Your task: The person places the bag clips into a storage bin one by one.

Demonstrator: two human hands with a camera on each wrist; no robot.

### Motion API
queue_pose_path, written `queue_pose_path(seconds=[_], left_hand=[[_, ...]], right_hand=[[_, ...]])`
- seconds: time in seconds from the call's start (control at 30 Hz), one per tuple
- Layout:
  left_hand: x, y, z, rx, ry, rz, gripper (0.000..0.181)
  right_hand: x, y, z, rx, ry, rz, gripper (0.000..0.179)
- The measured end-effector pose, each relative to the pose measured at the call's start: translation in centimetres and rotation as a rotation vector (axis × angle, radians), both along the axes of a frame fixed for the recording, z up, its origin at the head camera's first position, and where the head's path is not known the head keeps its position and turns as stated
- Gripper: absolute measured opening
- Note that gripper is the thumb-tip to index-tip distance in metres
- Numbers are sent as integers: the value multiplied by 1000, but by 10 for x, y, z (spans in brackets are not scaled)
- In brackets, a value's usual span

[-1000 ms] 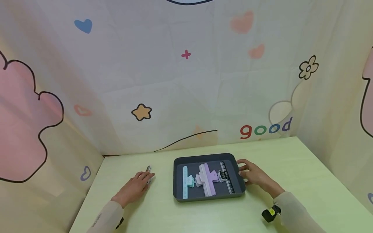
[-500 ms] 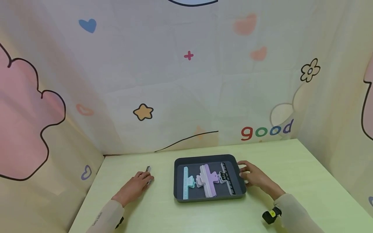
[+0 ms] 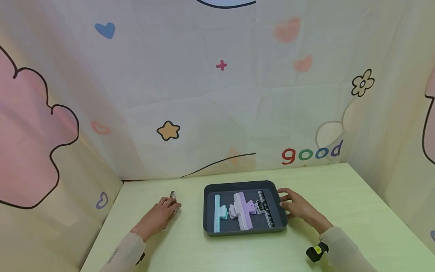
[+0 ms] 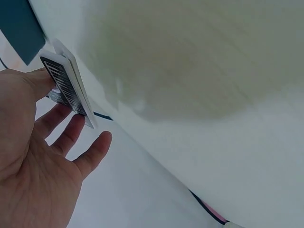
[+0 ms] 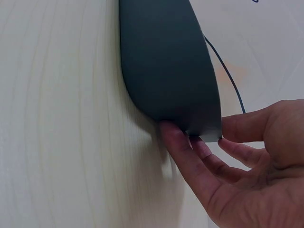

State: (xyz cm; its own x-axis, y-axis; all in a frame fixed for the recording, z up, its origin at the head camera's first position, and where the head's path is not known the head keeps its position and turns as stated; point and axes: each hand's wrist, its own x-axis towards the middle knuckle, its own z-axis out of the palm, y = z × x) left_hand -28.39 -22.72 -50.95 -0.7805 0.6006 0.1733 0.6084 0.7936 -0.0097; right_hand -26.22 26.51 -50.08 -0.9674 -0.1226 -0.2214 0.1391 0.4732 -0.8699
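My left hand (image 3: pixel 155 219) is at the left of the table, beside the tray and apart from it. Between its thumb and fingers it pinches a clip (image 4: pixel 71 88) with a white-edged, black-and-white striped bar; part of the clip is hidden by the hand. At the tray's right side my right hand (image 3: pixel 300 206) grips the dark grey tray (image 3: pixel 244 233), its fingers against the outer wall (image 5: pixel 166 61) and near the rim. Inside the tray lie a light blue clip (image 3: pixel 217 213), a pale purple clip (image 3: pixel 242 211) and a black-and-white striped clip (image 3: pixel 266 209).
The pale green table (image 3: pixel 190 253) meets a patterned curtain (image 3: pixel 204 94) at its back edge. More curtain hangs along the left and right sides. Black devices are strapped to the wrists, the right one (image 3: pixel 316 252) in plain view.
The left fingers have shifted slightly on the striped clip, and its far end now stands a little higher in view. The right hand stays on the tray. The head view has shifted slightly.
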Motion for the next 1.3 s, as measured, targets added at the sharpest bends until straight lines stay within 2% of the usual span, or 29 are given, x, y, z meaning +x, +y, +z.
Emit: queue_pose_path(seconds=[0.23, 0.5, 0.8, 1.03, 1.3], left_hand=[[3, 10, 12, -24, 31, 7, 30], [6, 19, 21, 5, 70, -20, 28], [10, 28, 29, 25, 23, -8, 29], [8, 31, 32, 1, 29, -4, 31], [6, 43, 44, 6, 41, -24, 32]], right_hand=[[0, 0, 0, 8, -11, -9, 50], [1, 0, -1, -6, -8, -7, 50], [-1, 1, -1, -2, -10, -8, 50], [-3, 2, -4, -1, -9, -14, 51], [-4, 2, -5, -3, -4, -11, 51]])
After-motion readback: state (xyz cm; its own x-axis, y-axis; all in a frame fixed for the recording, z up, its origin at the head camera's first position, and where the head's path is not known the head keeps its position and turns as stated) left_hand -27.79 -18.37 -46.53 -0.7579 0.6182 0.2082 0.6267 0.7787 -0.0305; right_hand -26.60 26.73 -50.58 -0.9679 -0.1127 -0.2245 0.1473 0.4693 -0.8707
